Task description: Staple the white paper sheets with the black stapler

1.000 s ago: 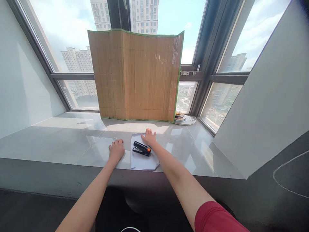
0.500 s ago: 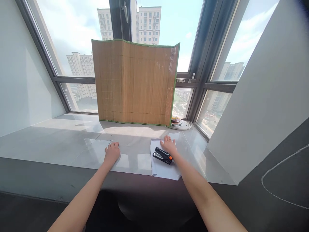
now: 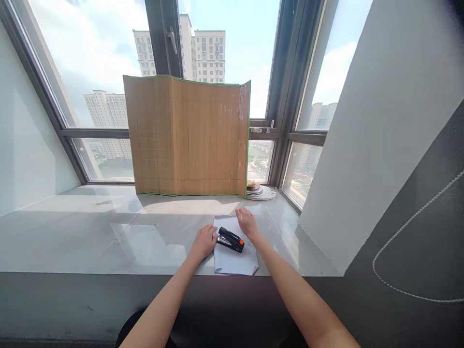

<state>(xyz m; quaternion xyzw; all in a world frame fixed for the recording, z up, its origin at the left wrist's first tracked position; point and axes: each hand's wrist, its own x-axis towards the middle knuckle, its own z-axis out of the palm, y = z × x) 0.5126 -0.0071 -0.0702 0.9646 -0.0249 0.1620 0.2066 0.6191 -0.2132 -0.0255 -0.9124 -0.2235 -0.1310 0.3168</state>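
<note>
A black stapler with an orange tip lies on a white sheet of paper near the front edge of the grey window sill. My left hand rests at the paper's left edge with curled fingers against the stapler's left end; I cannot tell whether it grips it. My right hand lies flat on the far part of the paper, just behind the stapler, with its fingers spread.
A bamboo mat with green trim stands upright against the window at the back of the sill. A small stack of plates sits to its right. A slanted white wall bounds the sill on the right.
My left hand has moved right across the sill to the paper and the stapler's end. My right hand stays on the paper. The view has shifted, so everything sits lower and further left.
</note>
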